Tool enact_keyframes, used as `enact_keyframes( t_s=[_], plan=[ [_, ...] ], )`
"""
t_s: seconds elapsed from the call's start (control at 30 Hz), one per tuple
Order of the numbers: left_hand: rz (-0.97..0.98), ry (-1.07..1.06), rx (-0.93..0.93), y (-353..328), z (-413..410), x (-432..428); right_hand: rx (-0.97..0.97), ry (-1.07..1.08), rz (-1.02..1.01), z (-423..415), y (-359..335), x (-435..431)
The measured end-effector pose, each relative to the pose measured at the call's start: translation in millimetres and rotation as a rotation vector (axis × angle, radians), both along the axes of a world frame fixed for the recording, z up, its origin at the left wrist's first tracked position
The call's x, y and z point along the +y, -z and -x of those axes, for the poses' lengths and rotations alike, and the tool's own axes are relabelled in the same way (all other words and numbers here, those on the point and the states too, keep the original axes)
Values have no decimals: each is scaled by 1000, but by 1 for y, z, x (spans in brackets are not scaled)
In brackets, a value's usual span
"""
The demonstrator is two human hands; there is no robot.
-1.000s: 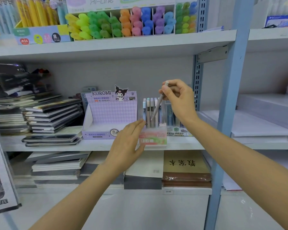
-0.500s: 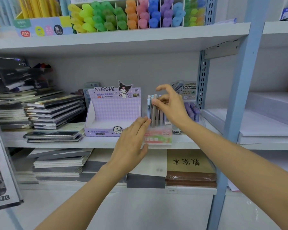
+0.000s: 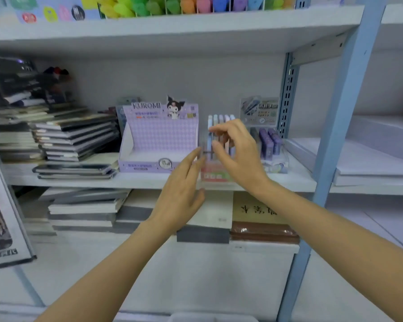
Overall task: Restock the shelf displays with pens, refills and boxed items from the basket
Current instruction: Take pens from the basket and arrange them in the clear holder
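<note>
A small clear display box (image 3: 213, 176) with a pink and green label stands on the middle shelf (image 3: 140, 180). Several pastel pens (image 3: 221, 118) stand upright in it. My left hand (image 3: 184, 189) has straight fingers, and their tips touch the box's left side. My right hand (image 3: 239, 154) hovers in front of the pens with loosely curled fingers, thumb and forefinger apart against the pen barrels. No pen is lifted out of the row.
An empty purple Kuromi display carton (image 3: 158, 140) stands left of the box and a clear stand of purple items (image 3: 269, 140) right of it. Notebook stacks (image 3: 72, 140) fill the left. A blue upright post (image 3: 335, 145) stands at the right. Highlighters (image 3: 172, 5) line the top shelf.
My right hand has lowered the pen it held into the row in the box and dropped in front of the pens. The left hand has stayed at the box's side. The view moved closer.
</note>
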State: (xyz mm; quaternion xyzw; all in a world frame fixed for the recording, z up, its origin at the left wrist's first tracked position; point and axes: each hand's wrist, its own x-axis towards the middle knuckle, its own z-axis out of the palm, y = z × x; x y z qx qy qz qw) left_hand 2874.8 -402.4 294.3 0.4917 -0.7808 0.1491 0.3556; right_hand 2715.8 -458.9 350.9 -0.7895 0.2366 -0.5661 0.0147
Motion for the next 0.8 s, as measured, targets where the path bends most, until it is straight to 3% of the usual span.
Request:
enact_keyframes(
  t_s=[0.1,0.17,0.4,0.57,0.67,0.8],
  plan=[
    [49,-20,133,52,-9,10,110,-125,-28,-8,56,26],
    [-26,-35,151,98,-16,16,203,-169,-132,-15,106,37],
    [-706,-130,232,294,-49,67,477,-167,-716,-25,300,49],
    [-1116,-269,82,390,-61,102,670,-15,-1143,-25,419,66],
    [-1151,-256,19,418,-65,115,712,40,-1333,-27,471,84],
    [-967,-248,34,426,-64,120,730,123,-1361,-37,512,105]
  ],
)
